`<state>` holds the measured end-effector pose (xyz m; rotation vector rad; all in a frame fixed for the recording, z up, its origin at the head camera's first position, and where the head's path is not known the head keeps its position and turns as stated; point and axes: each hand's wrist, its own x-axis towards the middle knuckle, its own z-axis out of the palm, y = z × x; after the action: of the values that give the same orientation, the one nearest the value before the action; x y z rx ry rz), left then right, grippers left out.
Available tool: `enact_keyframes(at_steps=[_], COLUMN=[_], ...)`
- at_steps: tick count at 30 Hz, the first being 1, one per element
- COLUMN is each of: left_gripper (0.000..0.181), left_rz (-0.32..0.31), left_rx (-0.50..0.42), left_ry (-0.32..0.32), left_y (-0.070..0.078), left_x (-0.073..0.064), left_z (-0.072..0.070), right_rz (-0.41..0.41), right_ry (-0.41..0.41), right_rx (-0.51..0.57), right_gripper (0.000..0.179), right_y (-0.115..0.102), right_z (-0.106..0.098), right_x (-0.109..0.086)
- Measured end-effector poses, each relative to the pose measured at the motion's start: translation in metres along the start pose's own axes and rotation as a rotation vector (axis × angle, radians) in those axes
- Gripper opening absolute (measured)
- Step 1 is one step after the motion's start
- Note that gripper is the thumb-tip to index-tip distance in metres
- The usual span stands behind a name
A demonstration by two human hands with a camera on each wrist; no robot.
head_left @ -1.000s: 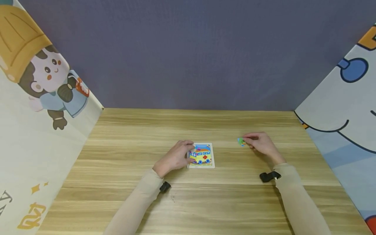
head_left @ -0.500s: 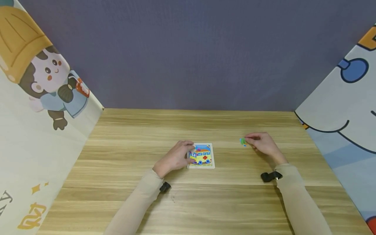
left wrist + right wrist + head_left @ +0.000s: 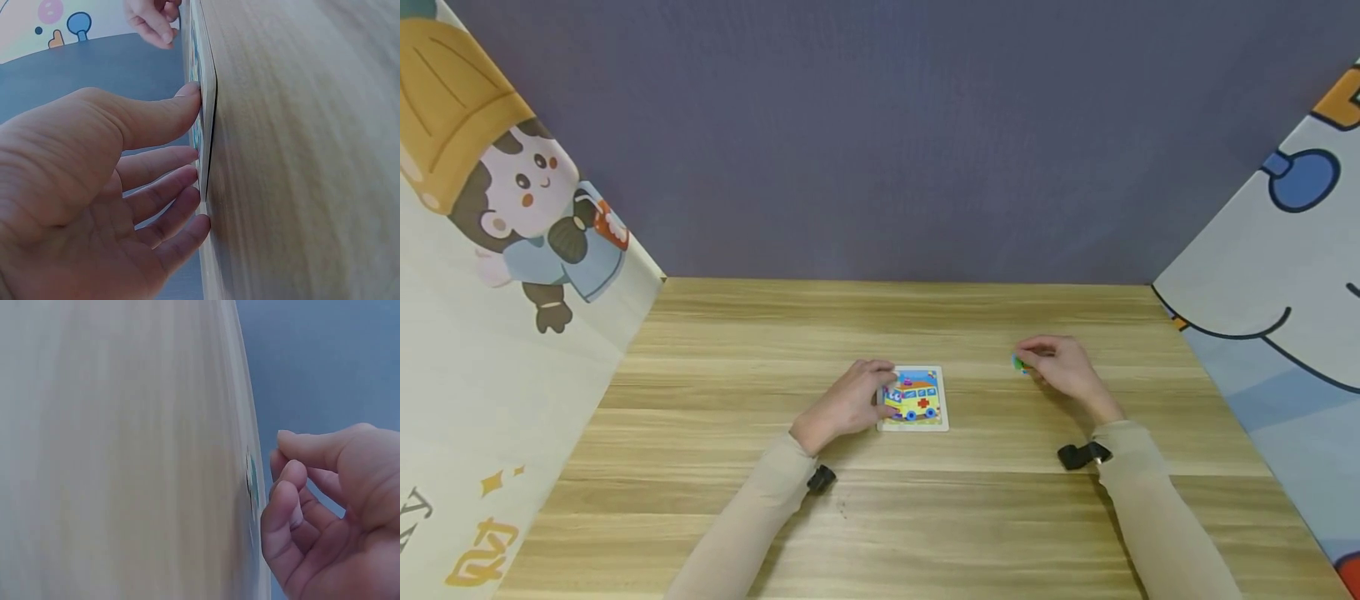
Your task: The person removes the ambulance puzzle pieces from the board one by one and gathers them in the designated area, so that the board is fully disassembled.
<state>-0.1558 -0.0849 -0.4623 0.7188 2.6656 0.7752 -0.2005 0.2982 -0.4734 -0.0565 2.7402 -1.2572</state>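
A square jigsaw puzzle [image 3: 922, 403] with a yellow ambulance picture and a white border lies flat on the table. My left hand [image 3: 848, 400] rests on its left side, thumb and fingers spread and touching the board [image 3: 208, 106]. To the right, my right hand [image 3: 1060, 364] hovers over a small green and blue puzzle piece [image 3: 1018, 364], which it partly covers. In the right wrist view the flat puzzle piece [image 3: 252, 481] lies on the table, apart from the loosely curled right hand [image 3: 331, 506]. Nothing shows between that thumb and forefinger.
The wood-grain table [image 3: 880, 517] runs back to a dark blue-grey wall [image 3: 880, 142]. Cartoon-printed panels stand at the left [image 3: 482, 333] and right [image 3: 1285, 250]. A black wrist camera [image 3: 1084, 455] sits on the right sleeve, another [image 3: 822, 477] on the left.
My right hand first drew right with the puzzle piece by its fingertips, then shifted slightly left over it while the piece stayed. The left hand and puzzle have not moved.
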Motion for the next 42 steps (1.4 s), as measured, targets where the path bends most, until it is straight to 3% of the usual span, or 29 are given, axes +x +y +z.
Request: enact_keyframes(at_steps=[12, 20, 27, 32, 42], left_gripper=[0.062, 0.061, 0.059, 0.059, 0.062], left_rz=[-0.013, -0.021, 0.008, 0.026, 0.009], left_rx=[-0.013, 0.0, 0.01, 0.005, 0.004], left_ry=[-0.001, -0.002, 0.002, 0.007, 0.006], left_y=[-0.001, -0.001, -0.001, -0.001, -0.001], left_x=[0.0, 0.001, 0.001, 0.002, 0.003], left_z=[0.001, 0.0, 0.0, 0.001, 0.001], right_rz=[-0.05, -0.181, -0.263, -0.303, -0.283], right_ry=[-0.139, -0.216, -0.303, -0.337, -0.327], right_rx=[0.059, -0.001, -0.065, -0.123, -0.201], right_gripper=[0.032, 0.025, 0.022, 0.023, 0.016], right_y=[-0.045, -0.084, -0.107, -0.111, -0.116], right_z=[0.051, 0.091, 0.118, 0.126, 0.13], right_x=[0.003, 0.007, 0.01, 0.014, 0.019])
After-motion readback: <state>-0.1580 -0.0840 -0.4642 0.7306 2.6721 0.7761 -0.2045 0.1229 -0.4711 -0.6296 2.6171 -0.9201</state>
